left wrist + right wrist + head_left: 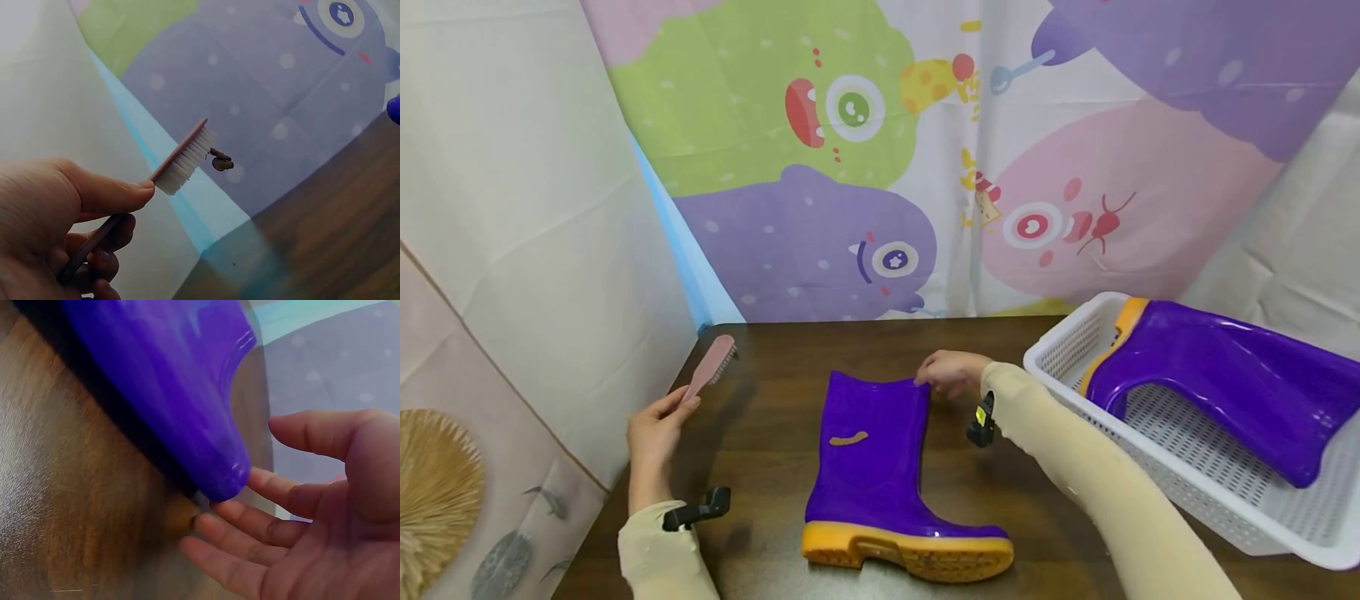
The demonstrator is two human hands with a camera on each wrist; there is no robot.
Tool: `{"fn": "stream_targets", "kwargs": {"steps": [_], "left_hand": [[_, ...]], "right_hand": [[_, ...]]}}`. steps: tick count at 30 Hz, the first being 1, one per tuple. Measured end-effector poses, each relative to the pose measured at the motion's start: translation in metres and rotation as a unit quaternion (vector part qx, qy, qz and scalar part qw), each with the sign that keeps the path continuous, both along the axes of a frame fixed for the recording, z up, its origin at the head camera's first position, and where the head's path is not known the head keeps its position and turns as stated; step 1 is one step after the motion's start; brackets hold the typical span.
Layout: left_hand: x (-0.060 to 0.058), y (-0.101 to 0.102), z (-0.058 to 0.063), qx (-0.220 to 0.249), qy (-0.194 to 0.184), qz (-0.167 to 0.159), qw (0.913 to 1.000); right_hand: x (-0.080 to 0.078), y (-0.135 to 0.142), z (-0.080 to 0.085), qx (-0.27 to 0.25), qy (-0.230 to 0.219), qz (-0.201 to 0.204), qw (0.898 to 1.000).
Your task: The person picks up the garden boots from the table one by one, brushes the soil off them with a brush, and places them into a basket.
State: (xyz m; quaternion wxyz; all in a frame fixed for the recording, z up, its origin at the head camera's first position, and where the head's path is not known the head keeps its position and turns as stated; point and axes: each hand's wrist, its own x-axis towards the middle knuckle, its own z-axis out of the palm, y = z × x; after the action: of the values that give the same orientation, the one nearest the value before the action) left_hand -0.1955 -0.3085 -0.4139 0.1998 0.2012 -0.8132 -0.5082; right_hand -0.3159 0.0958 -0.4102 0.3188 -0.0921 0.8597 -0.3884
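Observation:
A purple rain boot (872,467) with an orange sole lies on the table, its sole toward me and its top edge away. A brown smear (848,439) marks its shaft. At the upper right corner of the shaft, my right hand (953,372) touches the rim; in the right wrist view its fingers (287,494) are loosely extended at the edge, the thumb apart. Left of the boot, my left hand (657,433) grips the handle of a pink brush (712,364), raised. White bristles show in the left wrist view, with a brown clump (221,160) at their tips.
A white perforated basket (1206,517) stands at the right, holding a second purple boot (1232,367) with an orange sole. A cartoon-printed curtain (820,242) hangs behind the dark wooden table (760,467). White cloth (542,167) hangs at the left.

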Motion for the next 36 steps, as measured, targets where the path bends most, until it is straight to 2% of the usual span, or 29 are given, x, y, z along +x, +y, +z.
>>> {"fn": "stream_targets", "kwargs": {"steps": [7, 11, 14, 19, 26, 32, 36], "left_hand": [[-0.002, 0.000, -0.006, -0.002, -0.009, -0.007, 0.9999], [-0.002, 0.000, -0.006, 0.005, -0.013, -0.011, 0.9998], [-0.002, 0.001, -0.004, 0.010, -0.013, -0.014, 0.9998], [-0.002, 0.003, -0.003, 0.011, -0.010, -0.016, 0.9998], [-0.001, 0.004, 0.000, 0.013, -0.019, -0.016, 0.9996], [0.000, 0.006, 0.005, 0.003, -0.012, -0.021, 0.9997], [0.001, 0.008, 0.009, -0.010, -0.010, -0.025, 0.9996]], "right_hand": [[-0.005, -0.006, -0.009, 0.000, 0.009, -0.030, 0.999], [-0.010, -0.006, -0.008, -0.003, 0.000, -0.032, 0.999], [-0.013, -0.007, -0.006, -0.022, -0.023, -0.035, 0.999], [-0.017, -0.007, 0.002, -0.074, -0.069, -0.043, 0.994], [-0.019, -0.003, 0.012, -0.131, -0.085, -0.049, 0.987], [-0.015, 0.000, 0.030, -0.188, -0.106, -0.033, 0.976], [-0.006, 0.002, 0.047, -0.242, -0.120, -0.017, 0.963]]}}
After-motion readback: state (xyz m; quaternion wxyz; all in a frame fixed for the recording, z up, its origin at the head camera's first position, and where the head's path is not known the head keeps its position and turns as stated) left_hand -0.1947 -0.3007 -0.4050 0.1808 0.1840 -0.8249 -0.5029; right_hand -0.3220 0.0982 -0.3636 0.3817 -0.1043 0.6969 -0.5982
